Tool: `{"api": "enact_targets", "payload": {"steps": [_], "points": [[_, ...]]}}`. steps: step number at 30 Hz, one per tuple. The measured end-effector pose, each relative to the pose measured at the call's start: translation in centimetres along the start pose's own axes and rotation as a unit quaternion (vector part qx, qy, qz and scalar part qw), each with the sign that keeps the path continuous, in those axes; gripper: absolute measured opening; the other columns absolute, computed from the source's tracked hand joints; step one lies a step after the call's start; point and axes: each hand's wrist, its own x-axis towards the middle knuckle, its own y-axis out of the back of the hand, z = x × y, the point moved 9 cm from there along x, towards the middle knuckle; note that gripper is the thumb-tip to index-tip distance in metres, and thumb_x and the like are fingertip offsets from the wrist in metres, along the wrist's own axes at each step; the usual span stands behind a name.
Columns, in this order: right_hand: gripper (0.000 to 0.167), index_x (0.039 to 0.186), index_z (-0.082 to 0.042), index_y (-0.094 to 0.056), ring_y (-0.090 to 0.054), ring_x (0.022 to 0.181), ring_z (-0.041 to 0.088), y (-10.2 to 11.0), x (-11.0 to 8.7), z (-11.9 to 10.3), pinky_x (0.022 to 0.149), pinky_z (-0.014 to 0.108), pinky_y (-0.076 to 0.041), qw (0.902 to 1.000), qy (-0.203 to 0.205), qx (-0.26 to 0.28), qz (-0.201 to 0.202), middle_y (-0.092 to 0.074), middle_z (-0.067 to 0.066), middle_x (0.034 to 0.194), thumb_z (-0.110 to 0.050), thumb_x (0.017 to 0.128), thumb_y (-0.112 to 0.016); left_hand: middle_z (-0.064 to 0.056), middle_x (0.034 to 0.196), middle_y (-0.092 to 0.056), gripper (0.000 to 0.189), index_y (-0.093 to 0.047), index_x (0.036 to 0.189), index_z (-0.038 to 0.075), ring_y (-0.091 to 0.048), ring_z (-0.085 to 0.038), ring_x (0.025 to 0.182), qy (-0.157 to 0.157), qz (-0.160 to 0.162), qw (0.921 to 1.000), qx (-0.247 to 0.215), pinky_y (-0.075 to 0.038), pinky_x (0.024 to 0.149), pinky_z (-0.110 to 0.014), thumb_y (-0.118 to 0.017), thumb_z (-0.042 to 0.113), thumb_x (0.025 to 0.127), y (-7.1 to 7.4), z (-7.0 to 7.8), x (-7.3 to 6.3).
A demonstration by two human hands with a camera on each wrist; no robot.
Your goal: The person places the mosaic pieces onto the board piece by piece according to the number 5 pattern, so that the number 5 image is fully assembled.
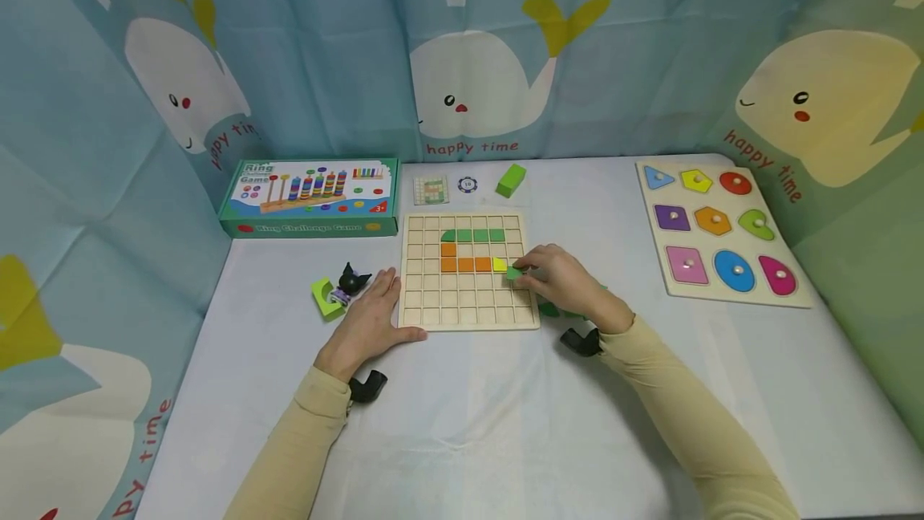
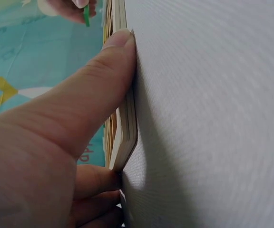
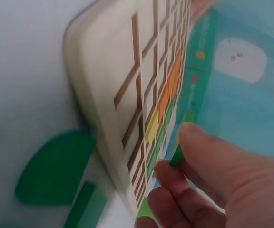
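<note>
A wooden grid board lies on the table with a row of green tiles, several orange tiles and a yellow tile in its cells. My right hand pinches a green tile between thumb and fingertip, over the board's right part beside the yellow tile. At the board's near left corner my left hand rests with its fingers along the left side and the thumb against the front edge. Loose green pieces lie right of the board, partly hidden under my right hand in the head view.
A Ring Challenge Game box stands back left. Behind the board are a pattern card, a round chip and a green block. A shape puzzle lies right. A small dark figure and lime block sit by my left hand.
</note>
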Motion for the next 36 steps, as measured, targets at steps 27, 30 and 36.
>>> {"api": "enact_targets", "payload": {"steps": [27, 30, 36], "points": [[0.022, 0.104, 0.003, -0.072, -0.058, 0.09, 0.026, -1.9, 1.5, -1.5, 0.078, 0.038, -0.049, 0.999, 0.013, -0.034, -0.027, -0.066, 0.012, 0.098, -0.009, 0.086, -0.077, -0.025, 0.156, -0.021, 0.107, -0.03, 0.148, -0.01, -0.016, -0.037, 0.144, 0.005, -0.003, 1.0, 0.001, -0.021, 0.114, -0.047, -0.077, 0.055, 0.077, 0.1, 0.1, 0.0], [0.023, 0.104, 0.003, -0.073, -0.057, 0.091, 0.026, -2.0, 1.5, -1.3, 0.078, 0.038, -0.048, 0.999, 0.002, -0.035, -0.028, -0.066, 0.012, 0.099, -0.008, 0.084, -0.078, -0.025, 0.156, -0.021, 0.107, -0.03, 0.147, -0.01, -0.016, -0.037, 0.144, 0.004, -0.005, 1.0, -0.002, -0.021, 0.114, -0.047, -0.078, 0.055, 0.077, 0.1, 0.2, 0.0], [0.026, 0.106, 0.002, -0.072, -0.055, 0.089, 0.025, -2.1, 1.3, -1.0, 0.076, 0.037, -0.046, 0.9992, -0.005, -0.034, -0.02, -0.065, 0.011, 0.099, -0.01, 0.084, -0.079, -0.025, 0.156, -0.021, 0.107, -0.03, 0.147, -0.011, -0.015, -0.037, 0.144, 0.008, -0.007, 0.9999, -0.001, -0.02, 0.114, -0.047, -0.077, 0.055, 0.077, 0.1, 0.1, 0.1]]}}
